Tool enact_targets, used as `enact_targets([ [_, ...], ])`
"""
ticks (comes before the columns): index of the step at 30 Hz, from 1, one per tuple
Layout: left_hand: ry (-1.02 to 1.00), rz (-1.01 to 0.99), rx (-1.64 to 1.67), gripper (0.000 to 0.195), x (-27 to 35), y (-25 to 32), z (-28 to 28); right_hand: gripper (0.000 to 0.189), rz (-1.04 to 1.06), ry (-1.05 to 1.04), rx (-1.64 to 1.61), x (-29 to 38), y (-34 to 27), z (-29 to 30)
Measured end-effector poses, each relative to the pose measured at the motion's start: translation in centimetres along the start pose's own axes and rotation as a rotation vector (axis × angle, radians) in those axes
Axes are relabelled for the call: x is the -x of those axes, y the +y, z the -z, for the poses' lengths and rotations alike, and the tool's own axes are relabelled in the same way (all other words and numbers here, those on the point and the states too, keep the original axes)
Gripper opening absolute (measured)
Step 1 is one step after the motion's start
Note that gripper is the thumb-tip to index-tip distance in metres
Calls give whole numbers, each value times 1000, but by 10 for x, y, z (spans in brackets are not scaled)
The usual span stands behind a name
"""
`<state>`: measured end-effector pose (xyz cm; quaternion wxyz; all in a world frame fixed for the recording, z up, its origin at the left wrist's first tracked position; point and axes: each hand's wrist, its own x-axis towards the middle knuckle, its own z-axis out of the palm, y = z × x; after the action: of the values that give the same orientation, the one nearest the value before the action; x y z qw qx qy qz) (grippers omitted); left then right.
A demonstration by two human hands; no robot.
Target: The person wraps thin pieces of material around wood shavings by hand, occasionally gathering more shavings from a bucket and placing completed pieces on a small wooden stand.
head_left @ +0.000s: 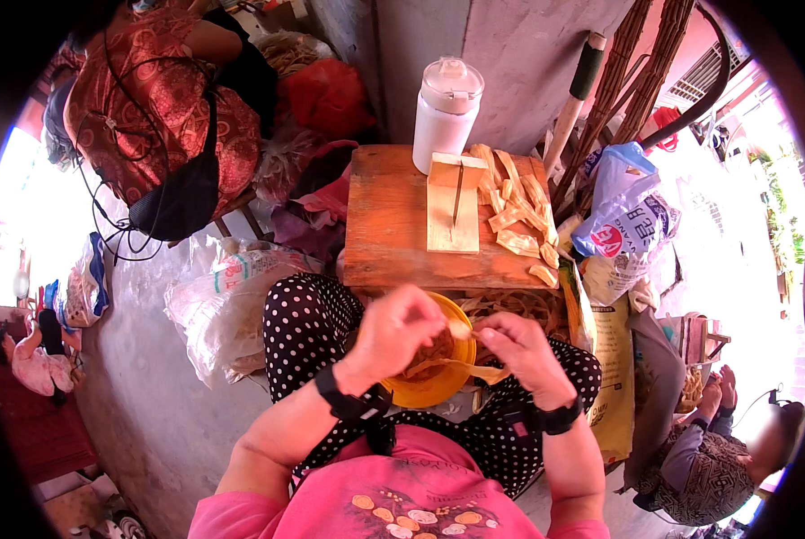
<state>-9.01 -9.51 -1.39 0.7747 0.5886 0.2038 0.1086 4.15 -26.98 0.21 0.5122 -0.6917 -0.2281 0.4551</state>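
Observation:
Both hands are above a yellow bowl (436,394) between the knees. A small pale piece (459,329) lies between the two hands. My right hand (524,350) pinches its right end, and a long tan strip (487,372) hangs below that hand across the bowl. My left hand (402,330) has its fingertips together by the piece's left side; whether they grip it is unclear. Brown material (436,349) shows inside the bowl. Beyond it, a wooden block stand with a thin upright spike (453,236) rests on an orange-brown wooden board (385,222), left of several dried tan strips (518,244).
A white lidded bottle (443,124) stands at the board's back edge. Plastic bags (234,303) lie on the left floor, and another bag (628,215) is at the right. One person (166,114) sits upper left, another (706,465) lower right. A wooden-handled tool (571,108) leans behind.

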Motion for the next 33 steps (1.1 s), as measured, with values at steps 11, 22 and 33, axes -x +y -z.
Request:
enact_targets([
  [11, -564, -252, -587, 29, -27, 50, 18, 9, 358, 134, 320, 2, -28, -14],
  [22, -515, 161, -124, 15, -55, 48, 18, 11, 372, 122, 451, -24, -35, 7],
  [33, -370, 65, -151, 10, -123, 42, 46, 8, 336, 214, 340, -95, -35, 29],
])
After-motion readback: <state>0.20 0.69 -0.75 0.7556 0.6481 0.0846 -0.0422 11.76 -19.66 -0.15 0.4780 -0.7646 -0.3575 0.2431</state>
